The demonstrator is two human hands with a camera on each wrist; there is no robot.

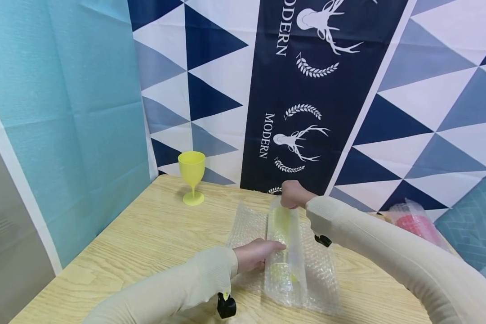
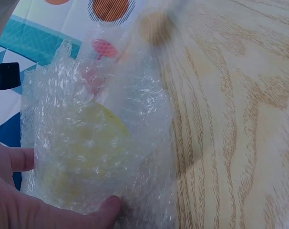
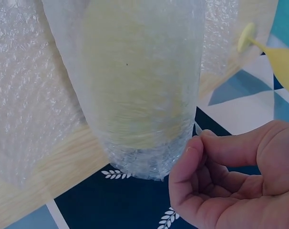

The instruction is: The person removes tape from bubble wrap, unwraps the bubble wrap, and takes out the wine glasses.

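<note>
A yellow goblet rolled in bubble wrap [image 1: 282,225] lies lengthwise in front of me, its bowl toward the wall and its foot toward me. My left hand [image 1: 259,253] grips the roll around its middle, thumb on top. In the left wrist view the thumb and fingers [image 2: 21,158] hold the wrapped goblet [image 2: 82,143] from both sides. At the far end my right hand [image 1: 295,194] pinches the edge of the wrap between thumb and forefinger, as the right wrist view shows of that hand [image 3: 230,171]. Flat bubble wrap [image 1: 248,227] spreads beneath the roll.
An unwrapped yellow goblet [image 1: 192,168] stands upright at the table's back left. A bubble-wrapped pink-red item [image 1: 414,225] lies at the back right. The wooden table [image 1: 166,238] meets a patterned cloth wall [image 1: 214,90] behind, with a teal curtain [image 1: 85,112] on the left.
</note>
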